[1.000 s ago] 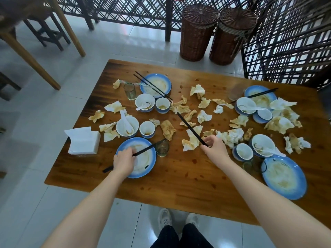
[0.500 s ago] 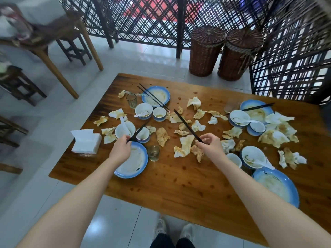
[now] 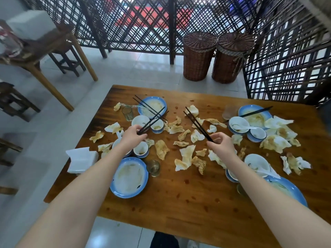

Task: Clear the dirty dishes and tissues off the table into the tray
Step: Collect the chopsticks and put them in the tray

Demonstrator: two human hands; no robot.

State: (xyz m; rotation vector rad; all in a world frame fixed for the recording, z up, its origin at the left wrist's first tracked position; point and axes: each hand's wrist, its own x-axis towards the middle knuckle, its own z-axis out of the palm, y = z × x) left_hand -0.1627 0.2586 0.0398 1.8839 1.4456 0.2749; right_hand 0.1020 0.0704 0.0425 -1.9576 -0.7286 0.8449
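Head view, looking down on the wooden surface [image 3: 179,203]. Left hand [image 3: 132,135]: fingers curled round the near ends of the left chopstick pair [image 3: 152,120], which is held up off the surface with its tips slanting up and right over a small cup [image 3: 157,125] and a white bowl [image 3: 140,120]. Right hand [image 3: 221,144]: fingers pinch the near ends of the right chopstick pair [image 3: 197,122], tips slanting up and left above the crumpled, stained tissues [image 3: 186,156]. The two pairs lean towards each other, tips apart. Dishes and tissues all lie on the surface. Near left: a blue-rimmed plate [image 3: 129,177] beside the left forearm, a glass [image 3: 153,167] just to its right, a second cup [image 3: 141,148] just beyond. Far left: a far plate [image 3: 154,105] with black chopsticks laid across it and a second glass [image 3: 127,112] beside it. Right side: a spoon bowl [image 3: 238,123] against a right far plate [image 3: 254,113], a near bowl [image 3: 257,163], and a near right plate [image 3: 286,190] partly hidden by the right forearm. A white tissue pack [image 3: 82,159] sits at the left edge. Two wicker baskets [image 3: 198,56] stand on the floor past the far edge.
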